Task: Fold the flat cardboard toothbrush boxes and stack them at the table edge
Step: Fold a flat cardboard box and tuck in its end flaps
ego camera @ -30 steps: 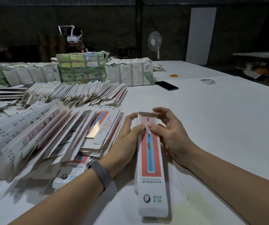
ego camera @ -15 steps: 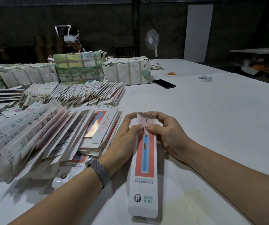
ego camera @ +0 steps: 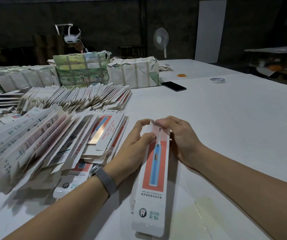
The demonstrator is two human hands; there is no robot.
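A toothbrush box [ego camera: 154, 172] lies on the worktop [ego camera: 225, 127] between both hands — left hand [ego camera: 135, 146], right hand [ego camera: 179, 137]. Fanned flat boxes [ego camera: 35, 142] lie to its left; strapped bundles [ego camera: 104, 71] behind them — a phone [ego camera: 173, 86] and tape roll [ego camera: 217, 80] further right.

Toothbrush box [ego camera: 154, 172]: smooth printed cardboard, slight sheen. Fanned flat boxes [ego camera: 40, 141]: same card, one glossy reflective patch. Table [ego camera: 225, 127]: matt white. Watch band [ego camera: 105, 181]: woven mesh. Bundles [ego camera: 81, 71]: paper-wrapped, torn.
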